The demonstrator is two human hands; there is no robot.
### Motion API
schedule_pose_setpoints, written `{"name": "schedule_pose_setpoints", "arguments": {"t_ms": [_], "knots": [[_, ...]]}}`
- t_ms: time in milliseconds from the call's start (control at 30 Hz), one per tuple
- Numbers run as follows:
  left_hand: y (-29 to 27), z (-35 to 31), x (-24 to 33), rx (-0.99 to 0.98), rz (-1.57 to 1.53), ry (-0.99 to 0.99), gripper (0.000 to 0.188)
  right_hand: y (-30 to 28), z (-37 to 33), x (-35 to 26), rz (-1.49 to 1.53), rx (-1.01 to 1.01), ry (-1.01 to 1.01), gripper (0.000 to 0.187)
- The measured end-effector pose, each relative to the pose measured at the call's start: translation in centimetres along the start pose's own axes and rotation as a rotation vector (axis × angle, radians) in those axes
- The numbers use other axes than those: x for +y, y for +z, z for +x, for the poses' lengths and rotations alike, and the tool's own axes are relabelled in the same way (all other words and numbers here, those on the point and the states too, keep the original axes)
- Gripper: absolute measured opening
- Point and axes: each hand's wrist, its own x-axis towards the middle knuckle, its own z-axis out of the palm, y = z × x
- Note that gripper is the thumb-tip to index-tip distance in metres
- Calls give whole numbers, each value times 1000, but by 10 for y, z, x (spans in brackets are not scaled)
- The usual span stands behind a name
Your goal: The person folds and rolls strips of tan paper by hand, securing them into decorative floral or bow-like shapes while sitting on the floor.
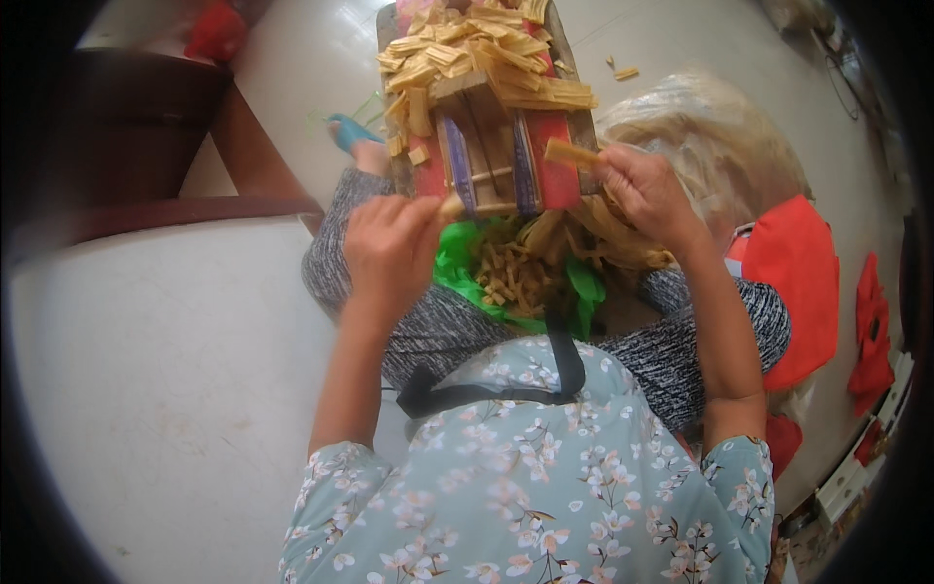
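Observation:
My right hand pinches a flat tan strip beside a wooden device on a red-topped board. The device has an upright wooden block, two purple straps and thin crossbars. My left hand is closed around the left end of a pale wooden bar at the device's near side. A heap of yellow-tan strips covers the far part of the board. Below its near edge, a green plastic bag holds many short cut pieces.
At the left is a white tabletop with a dark red edge. A large translucent plastic bag stands at the right, with a red bag nearer me. Loose scraps lie on the pale floor. My legs straddle the board.

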Motion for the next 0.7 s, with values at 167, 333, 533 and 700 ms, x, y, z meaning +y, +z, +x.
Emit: {"name": "schedule_pose_setpoints", "arguments": {"t_ms": [167, 333, 533, 700], "knots": [[5, -20, 10, 169, -151, -65, 15, 33, -30, -25, -31, -114, -243, 12], [17, -27, 44, -377, -1209, -615, 30, 51, -29, -59, -289, 25, -640, 22], [0, -39, 50, -491, -1717, -897, 22, 47, -43, -50, -244, 180, -579, 19], [-26, -22, 57, -204, -1913, -498, 26, 46, -47, -49, 167, 101, -310, 12]]}}
